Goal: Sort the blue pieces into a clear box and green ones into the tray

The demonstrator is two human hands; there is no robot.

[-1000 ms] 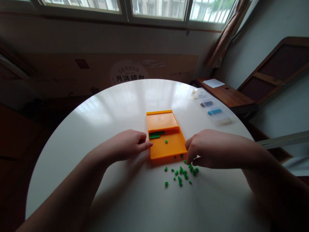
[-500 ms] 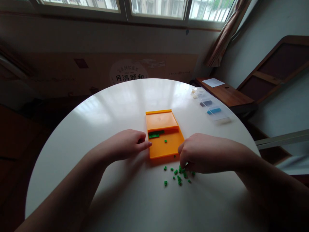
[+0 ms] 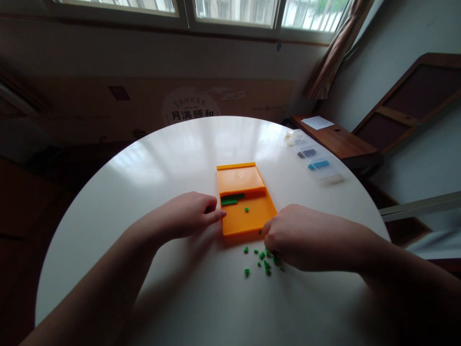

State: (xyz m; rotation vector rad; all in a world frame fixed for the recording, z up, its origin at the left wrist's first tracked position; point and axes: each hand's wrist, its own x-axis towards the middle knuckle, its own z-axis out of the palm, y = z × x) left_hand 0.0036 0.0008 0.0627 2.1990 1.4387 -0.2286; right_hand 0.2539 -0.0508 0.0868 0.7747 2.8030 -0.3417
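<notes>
An orange plastic tray (image 3: 248, 222) lies on the table with rows of green bricks (image 3: 229, 201) lined up at its upper left inside. One loose green brick (image 3: 247, 209) sits apart on the tray floor. My left hand (image 3: 198, 211) is closed at the tray's left wall, its thumb over the rim and the other fingers curled. Just below the tray's right corner, my right hand (image 3: 293, 235) is closed over a scatter of small green bricks (image 3: 267, 266). Its fingertips are hidden, so anything held there does not show.
Everything stands on a white round table (image 3: 173, 298). Clear plastic bags (image 3: 326, 174) with blue, dark and pale pieces lie near its right edge. Beyond that edge stands a wooden desk (image 3: 351, 142) with a white paper (image 3: 317, 123) on it.
My right hand has lowered slightly and turned over the scattered bricks, covering those on the right. My left hand and the tray stay put relative to each other.
</notes>
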